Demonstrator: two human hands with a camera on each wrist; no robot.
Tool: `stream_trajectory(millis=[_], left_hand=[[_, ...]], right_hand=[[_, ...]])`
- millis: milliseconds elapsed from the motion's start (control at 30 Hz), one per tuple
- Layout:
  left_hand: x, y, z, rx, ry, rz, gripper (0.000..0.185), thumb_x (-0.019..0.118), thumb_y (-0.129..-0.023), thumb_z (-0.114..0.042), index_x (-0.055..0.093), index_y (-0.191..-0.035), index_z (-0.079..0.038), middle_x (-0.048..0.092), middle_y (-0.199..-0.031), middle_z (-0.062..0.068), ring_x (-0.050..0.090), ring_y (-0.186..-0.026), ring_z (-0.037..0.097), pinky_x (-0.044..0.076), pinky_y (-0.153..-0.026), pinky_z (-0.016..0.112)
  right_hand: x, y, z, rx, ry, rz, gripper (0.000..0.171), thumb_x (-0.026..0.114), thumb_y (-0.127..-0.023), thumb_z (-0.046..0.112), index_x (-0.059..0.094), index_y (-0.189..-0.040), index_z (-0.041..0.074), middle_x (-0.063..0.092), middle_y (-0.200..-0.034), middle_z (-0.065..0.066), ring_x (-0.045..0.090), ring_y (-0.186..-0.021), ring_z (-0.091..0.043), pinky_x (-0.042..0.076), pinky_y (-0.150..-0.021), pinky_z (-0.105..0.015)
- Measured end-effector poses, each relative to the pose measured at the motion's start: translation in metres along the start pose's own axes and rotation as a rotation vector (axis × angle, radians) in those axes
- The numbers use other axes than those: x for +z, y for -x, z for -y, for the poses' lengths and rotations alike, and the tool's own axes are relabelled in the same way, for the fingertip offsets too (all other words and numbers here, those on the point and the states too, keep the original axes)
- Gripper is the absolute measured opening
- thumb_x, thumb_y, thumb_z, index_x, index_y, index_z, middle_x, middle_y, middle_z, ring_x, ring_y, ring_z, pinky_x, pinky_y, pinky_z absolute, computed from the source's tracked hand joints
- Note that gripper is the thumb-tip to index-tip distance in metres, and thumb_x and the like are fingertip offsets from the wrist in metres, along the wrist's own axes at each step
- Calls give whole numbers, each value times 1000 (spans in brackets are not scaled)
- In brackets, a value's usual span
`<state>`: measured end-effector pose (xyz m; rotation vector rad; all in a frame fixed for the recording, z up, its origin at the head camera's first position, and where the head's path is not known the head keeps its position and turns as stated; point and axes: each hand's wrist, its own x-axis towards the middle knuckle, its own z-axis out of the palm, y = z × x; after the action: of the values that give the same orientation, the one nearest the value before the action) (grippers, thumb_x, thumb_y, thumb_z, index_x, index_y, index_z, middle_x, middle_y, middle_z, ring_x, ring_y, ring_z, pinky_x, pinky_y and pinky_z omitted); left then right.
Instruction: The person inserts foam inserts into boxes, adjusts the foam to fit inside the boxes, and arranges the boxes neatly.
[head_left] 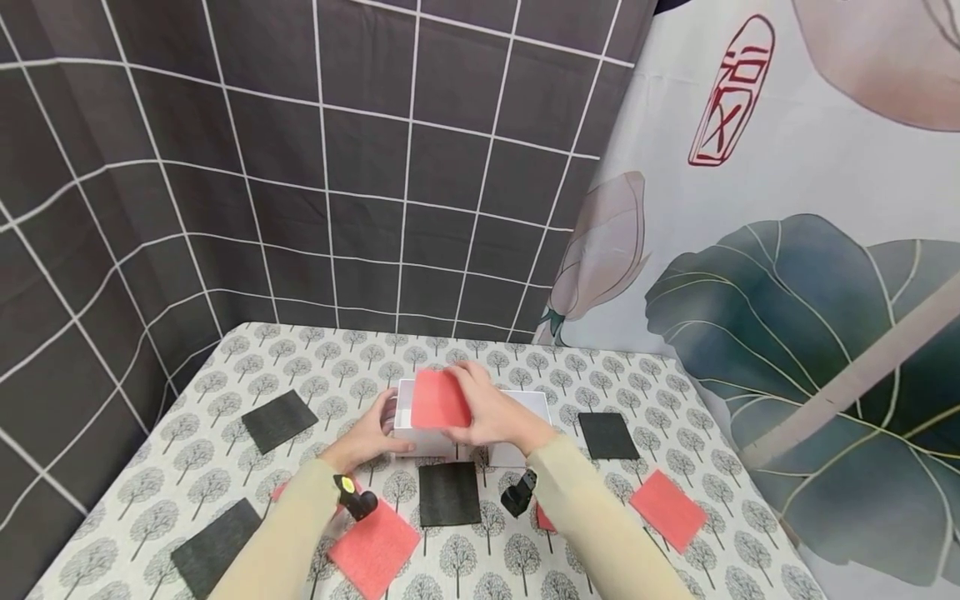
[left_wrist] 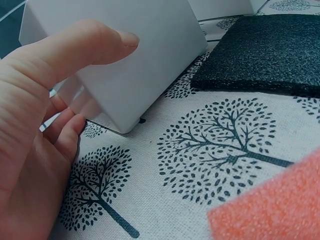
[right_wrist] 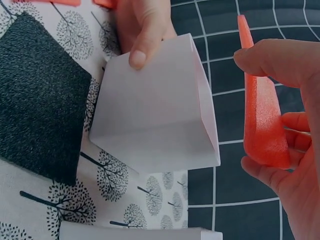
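An open-topped white box stands on the table, and my left hand grips its left end. In the left wrist view the thumb lies along the outside of the box wall, with the other fingers around the far side. My right hand holds a red foam square over the box. The right wrist view shows this foam slightly bent between thumb and fingers, apart from the box. A second white box-like piece sits just right of the box, partly hidden by my right hand.
A black foam square lies right in front of the box. Other black squares lie at the left, front left and right. Red squares lie near my left forearm and at the right. A dark grid curtain hangs behind the table.
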<state>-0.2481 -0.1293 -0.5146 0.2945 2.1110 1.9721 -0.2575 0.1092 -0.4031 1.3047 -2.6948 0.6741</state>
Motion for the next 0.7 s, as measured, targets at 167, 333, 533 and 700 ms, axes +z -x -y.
stream_trajectory(millis=[167,333,533,700], left_hand=[[-1,1,1,12,1,3,111,81,-62,-3,9,-147,-7,24,-146,22,28,-133,36,28,-108,42],[0,2,-1,21,10,8,110,81,-62,-2,10,-147,-7,25,-146,21,28,-133,35,27,-109,41],[0,4,-4,1,7,0,109,81,-61,-3,12,-146,-9,28,-145,19,32,-131,34,30,-107,42],[1,3,-5,-4,-5,-3,108,81,-62,-4,13,-146,-9,29,-145,18,33,-130,34,31,-107,44]], right_hand=[[3,-8,-2,23,-17,15,90,76,-68,30,29,-138,0,33,-129,-12,42,-109,-20,50,-84,-32],[6,-15,-5,52,-28,24,90,77,-68,31,30,-138,1,32,-129,-11,41,-108,-18,49,-83,-30],[8,-24,-7,33,-2,33,90,77,-65,28,31,-137,-2,33,-126,-12,40,-108,-20,48,-85,-30],[11,-29,-8,43,36,71,92,77,-67,31,30,-138,-3,33,-125,-11,42,-105,-17,49,-83,-26]])
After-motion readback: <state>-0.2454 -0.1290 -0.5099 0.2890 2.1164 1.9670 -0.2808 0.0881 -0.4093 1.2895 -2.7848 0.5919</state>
